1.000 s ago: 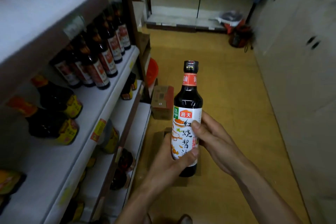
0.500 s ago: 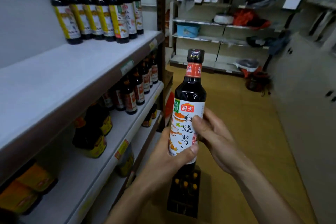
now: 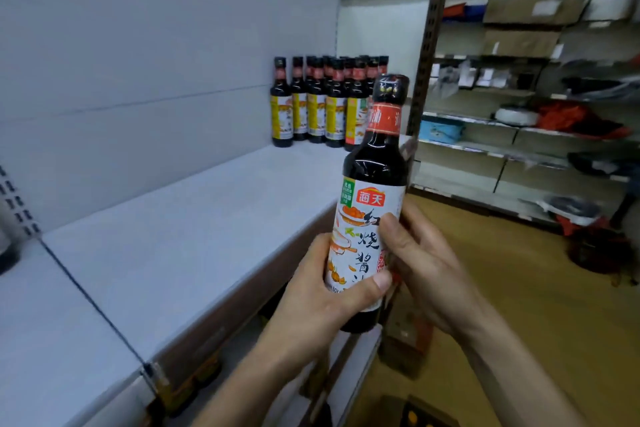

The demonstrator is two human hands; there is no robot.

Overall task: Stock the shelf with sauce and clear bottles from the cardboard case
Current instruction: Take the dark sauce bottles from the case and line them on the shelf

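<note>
Both hands, left hand (image 3: 311,291) and right hand (image 3: 420,263), grip the sauce bottle (image 3: 372,204) upright, label out, probably for shelf (image 3: 194,236) placement.

Both hands hold one dark glass sauce bottle (image 3: 372,198) upright beside the grey metal shelf (image 3: 194,236): left hand (image 3: 322,302) around its lower label, right hand (image 3: 426,267) at its side (thumb across the label). A cluster of matching dark bottles (image 3: 322,104) stands at the shelf's far end.
</note>
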